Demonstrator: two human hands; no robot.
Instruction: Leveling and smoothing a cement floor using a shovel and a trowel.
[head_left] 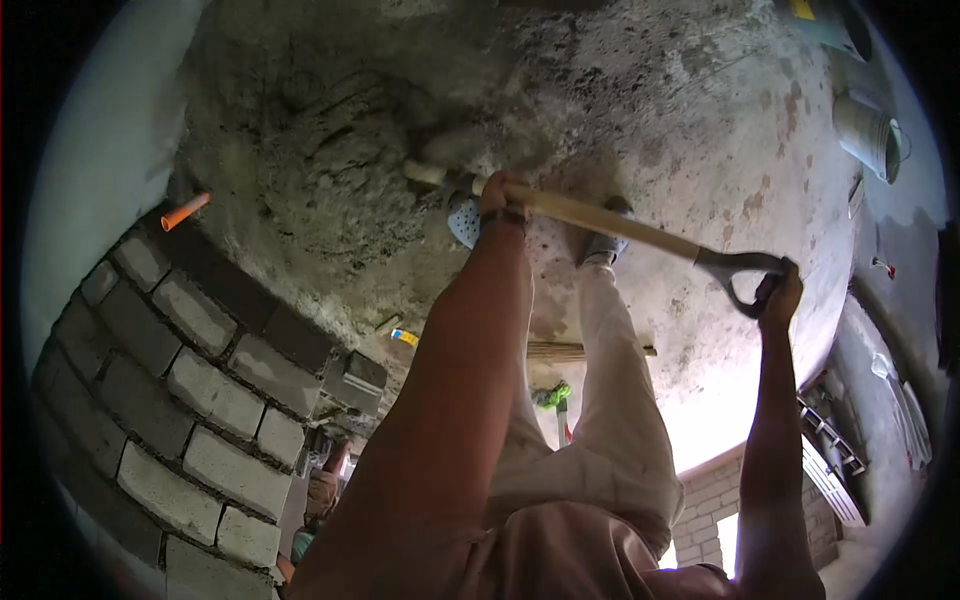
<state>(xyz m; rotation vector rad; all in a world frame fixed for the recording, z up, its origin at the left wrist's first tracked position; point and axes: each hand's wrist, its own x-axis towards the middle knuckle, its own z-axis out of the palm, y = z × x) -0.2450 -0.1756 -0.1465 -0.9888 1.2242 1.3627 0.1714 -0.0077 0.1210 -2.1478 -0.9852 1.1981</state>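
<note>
My left hand is wrapped round the wooden shaft of a long tool just above my feet. My right hand grips its dark D-shaped handle at the right. The shaft slants from upper left down to the right; the tool's head is too indistinct to make out. A patch of damp grey mortar or rubble lies on the concrete floor beyond the shaft's left end. My feet, in perforated light clogs, are beneath the shaft.
A block wall runs along the left, with an orange pipe near it. A person is behind it at lower left. Buckets stand at upper right. Wooden strips and a green object lie on the floor.
</note>
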